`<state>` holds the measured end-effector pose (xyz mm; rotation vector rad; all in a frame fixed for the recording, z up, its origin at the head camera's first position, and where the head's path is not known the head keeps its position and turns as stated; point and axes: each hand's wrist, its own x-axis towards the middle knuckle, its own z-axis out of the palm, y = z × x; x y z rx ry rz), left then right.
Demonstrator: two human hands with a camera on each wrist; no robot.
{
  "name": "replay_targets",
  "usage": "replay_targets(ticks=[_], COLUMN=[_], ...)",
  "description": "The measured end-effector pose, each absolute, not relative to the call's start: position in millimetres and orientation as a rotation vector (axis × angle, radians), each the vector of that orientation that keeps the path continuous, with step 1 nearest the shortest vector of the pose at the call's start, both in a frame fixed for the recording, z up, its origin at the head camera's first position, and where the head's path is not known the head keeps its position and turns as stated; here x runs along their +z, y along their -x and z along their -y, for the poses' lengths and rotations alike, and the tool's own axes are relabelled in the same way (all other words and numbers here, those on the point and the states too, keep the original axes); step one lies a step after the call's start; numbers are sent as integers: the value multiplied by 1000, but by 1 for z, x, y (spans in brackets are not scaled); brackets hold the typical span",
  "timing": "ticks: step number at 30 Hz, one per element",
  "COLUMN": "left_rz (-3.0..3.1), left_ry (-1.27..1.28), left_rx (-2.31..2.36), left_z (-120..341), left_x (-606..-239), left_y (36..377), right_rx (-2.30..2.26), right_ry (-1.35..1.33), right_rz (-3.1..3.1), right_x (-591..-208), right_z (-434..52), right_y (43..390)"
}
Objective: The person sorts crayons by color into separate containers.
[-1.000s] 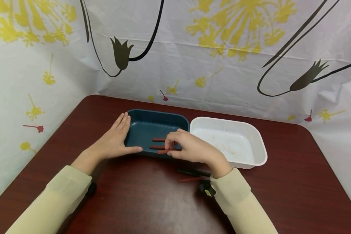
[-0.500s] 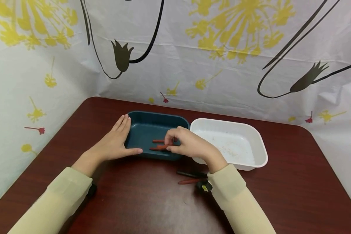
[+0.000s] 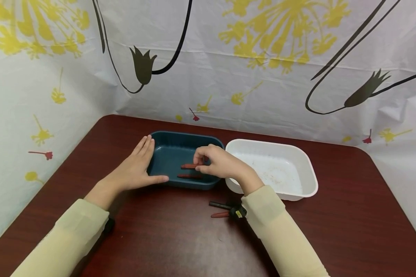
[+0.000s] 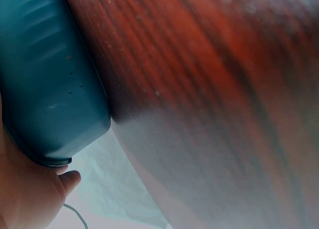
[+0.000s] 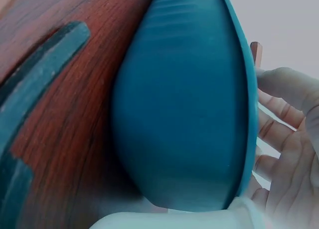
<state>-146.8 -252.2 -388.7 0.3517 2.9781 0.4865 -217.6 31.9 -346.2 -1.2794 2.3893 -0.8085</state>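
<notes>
My right hand (image 3: pixel 222 163) is over the right part of the dark teal basin (image 3: pixel 166 157), thumb and fingers pinching a slim dark-red stick (image 3: pixel 188 166). In the right wrist view, one end of this stick (image 5: pixel 256 53) shows above the basin's rim, by the thumb. A similar red stick (image 3: pixel 187 176) lies in the basin, closer to the front wall, its right end hidden. My left hand (image 3: pixel 133 165) rests against the basin's left end with straight fingers, the thumb along the front rim. The left wrist view shows the basin's outer wall (image 4: pixel 50 89) beside that hand.
A white basin (image 3: pixel 306 181) with brownish specks inside stands against the teal one's right side. In front, a black stick (image 3: pixel 219 205) and a red stick (image 3: pixel 220 215) lie on the brown table (image 3: pixel 166 238), partly hidden behind the right wrist's camera. A patterned cloth hangs behind.
My right hand has moved away from the front rim, deeper over the teal basin, carrying the pinched red stick towards the back wall. My left hand has stayed put.
</notes>
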Motion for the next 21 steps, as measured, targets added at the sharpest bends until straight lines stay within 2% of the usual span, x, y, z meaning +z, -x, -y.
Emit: replay_targets(ticks=[21], left_rz=[-2976], left_ry=[-352], left_rx=[495], left_z=[252], left_x=[-388], left_y=[145], right_rx=[-766], right_ry=[1295], right_rz=[-2440], right_x=[-353], right_z=[-24], right_y=[227])
